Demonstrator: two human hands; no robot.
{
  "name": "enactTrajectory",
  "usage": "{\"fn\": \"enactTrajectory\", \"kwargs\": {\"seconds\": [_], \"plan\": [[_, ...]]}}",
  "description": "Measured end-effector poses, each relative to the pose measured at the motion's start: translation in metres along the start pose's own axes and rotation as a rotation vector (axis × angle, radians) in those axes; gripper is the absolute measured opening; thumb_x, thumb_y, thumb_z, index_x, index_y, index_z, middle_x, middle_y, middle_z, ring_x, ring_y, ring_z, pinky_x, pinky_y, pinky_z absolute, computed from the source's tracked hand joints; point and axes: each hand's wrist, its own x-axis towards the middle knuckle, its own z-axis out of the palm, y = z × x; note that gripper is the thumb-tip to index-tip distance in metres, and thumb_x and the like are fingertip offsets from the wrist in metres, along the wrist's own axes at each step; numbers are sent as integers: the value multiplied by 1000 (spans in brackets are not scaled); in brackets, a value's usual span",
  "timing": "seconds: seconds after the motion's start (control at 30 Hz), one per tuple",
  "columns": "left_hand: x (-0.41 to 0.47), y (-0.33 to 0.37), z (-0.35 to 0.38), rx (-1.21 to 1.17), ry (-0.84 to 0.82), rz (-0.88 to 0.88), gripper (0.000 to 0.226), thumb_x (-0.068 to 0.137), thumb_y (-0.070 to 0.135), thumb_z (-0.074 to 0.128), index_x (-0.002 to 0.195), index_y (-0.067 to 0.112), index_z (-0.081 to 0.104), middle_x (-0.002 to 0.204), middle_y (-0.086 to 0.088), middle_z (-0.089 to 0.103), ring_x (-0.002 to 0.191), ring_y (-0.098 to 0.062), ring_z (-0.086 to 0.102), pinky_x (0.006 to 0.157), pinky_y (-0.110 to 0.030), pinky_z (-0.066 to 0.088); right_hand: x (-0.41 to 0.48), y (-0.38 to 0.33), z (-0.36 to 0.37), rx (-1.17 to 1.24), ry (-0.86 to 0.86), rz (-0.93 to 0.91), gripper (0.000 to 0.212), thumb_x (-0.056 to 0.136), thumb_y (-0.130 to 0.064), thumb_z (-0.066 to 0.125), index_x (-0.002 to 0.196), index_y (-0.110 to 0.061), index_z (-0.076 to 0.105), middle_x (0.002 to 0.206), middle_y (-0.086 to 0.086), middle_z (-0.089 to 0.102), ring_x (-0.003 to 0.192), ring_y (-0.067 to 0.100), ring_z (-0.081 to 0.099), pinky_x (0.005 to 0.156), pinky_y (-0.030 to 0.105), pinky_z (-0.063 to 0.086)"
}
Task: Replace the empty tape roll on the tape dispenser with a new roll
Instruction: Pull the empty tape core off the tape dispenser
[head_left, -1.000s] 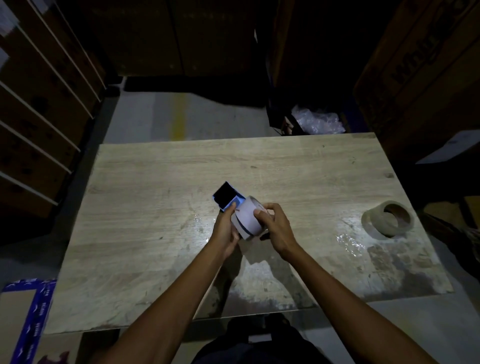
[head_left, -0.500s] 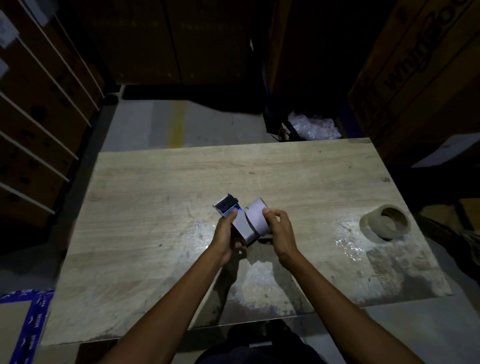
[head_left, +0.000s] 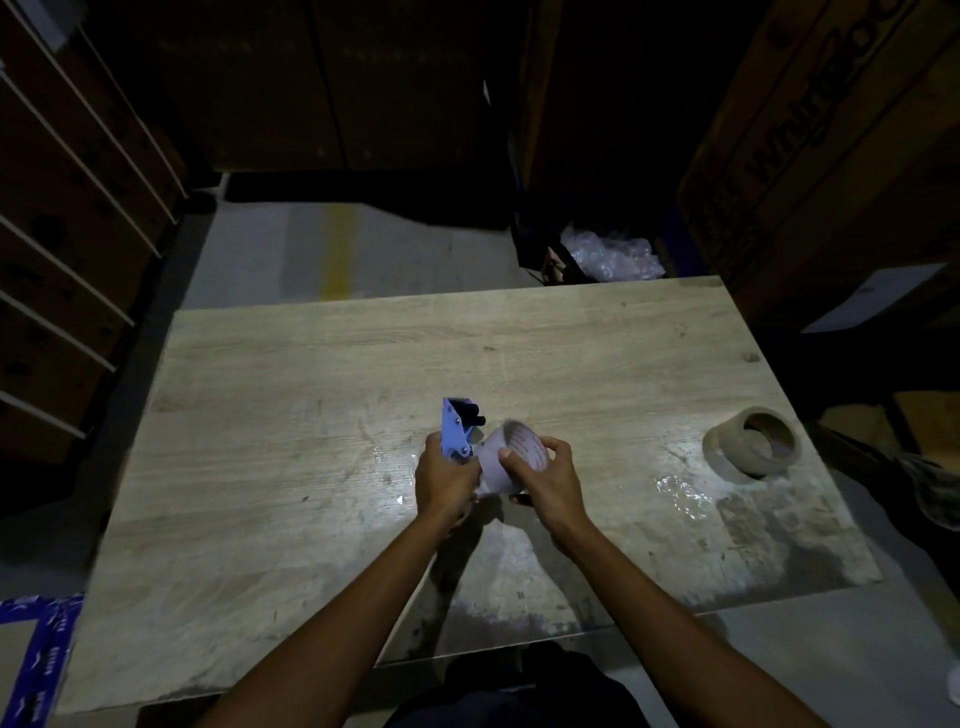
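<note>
Above the middle of the wooden table (head_left: 311, 415) my left hand (head_left: 444, 480) grips the blue tape dispenser (head_left: 456, 431), its head pointing up and away. My right hand (head_left: 540, 475) is closed around a pale empty cardboard roll (head_left: 511, 452) right beside the dispenser, its open end turned up toward me. Whether the roll still sits on the dispenser's hub is hidden by my fingers. A full roll of clear-brown tape (head_left: 753, 441) lies flat near the table's right edge, apart from both hands.
Shiny scraps of clear film (head_left: 680, 493) stick to the table between my hands and the full roll. Large cardboard boxes (head_left: 831, 130) stand at the right, strapped boxes (head_left: 62, 234) at the left, a bag of plastic wrap (head_left: 613, 254) beyond the far edge.
The dispenser has been tipped upright, its side plate now facing me. The cardboard roll has turned so its open end shows. Both hands stayed at the same spot over the table.
</note>
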Motion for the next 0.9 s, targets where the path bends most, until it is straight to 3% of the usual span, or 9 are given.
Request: {"fn": "enactTrajectory", "kwargs": {"seconds": [0.13,0.27,0.43,0.5,0.57,0.67,0.73,0.83,0.9], "plan": [[5,-11,5,404,105,175,49,75,35,71,117,20,53,104,-6,57,98,-27,53,72,-40,52,2,4,-4,-108,-2,-84,74,72,-45,83,129,-24,40,117,4,62,97,15,66,79,38,61],[8,-20,9,571,85,196,53,76,36,72,121,17,52,110,-9,53,106,-31,49,79,-42,49,2,2,-2,-175,-5,-103,79,66,-49,83,128,-25,39,113,0,64,95,13,66,85,44,58],[5,-28,12,608,81,204,50,75,33,73,114,13,50,109,-11,52,104,-32,50,75,-42,49,0,1,0,-233,-21,-113,78,72,-38,83,133,-20,37,107,-1,65,89,11,64,70,21,48],[7,-29,11,608,73,212,49,74,30,74,113,12,50,108,-9,52,103,-30,50,72,-39,48,0,2,0,-238,-18,-123,78,72,-38,83,133,-21,37,109,0,66,90,12,65,67,18,45],[10,-27,7,496,27,205,43,75,28,75,109,13,53,103,-6,57,97,-26,55,65,-35,47,0,5,0,-232,-13,-131,78,73,-39,82,133,-22,36,111,1,66,93,14,66,68,19,47],[12,-19,-2,-30,-143,34,42,84,23,74,121,16,55,103,-9,66,82,-17,65,58,-21,49,-1,9,1,-121,-14,-128,72,76,-39,81,131,-23,38,120,5,63,101,18,66,81,34,59],[8,-16,-6,-285,-238,-100,47,87,22,72,125,18,46,113,-14,64,86,-19,66,66,-25,52,-3,8,4,52,-8,-73,64,81,-40,77,130,-21,41,126,9,59,104,22,65,83,43,60],[-2,-14,-8,-480,-312,-205,39,89,23,70,113,12,42,108,-18,60,86,-25,64,66,-34,55,-5,1,8,292,29,36,54,88,-44,66,128,-13,46,117,10,61,96,21,67,72,37,60],[-8,-12,-12,-601,-385,-245,28,93,22,64,111,5,50,106,-21,61,87,-29,64,68,-37,56,-6,-2,10,402,55,66,45,93,-43,59,125,-12,50,115,8,61,94,20,67,69,35,58]]}}
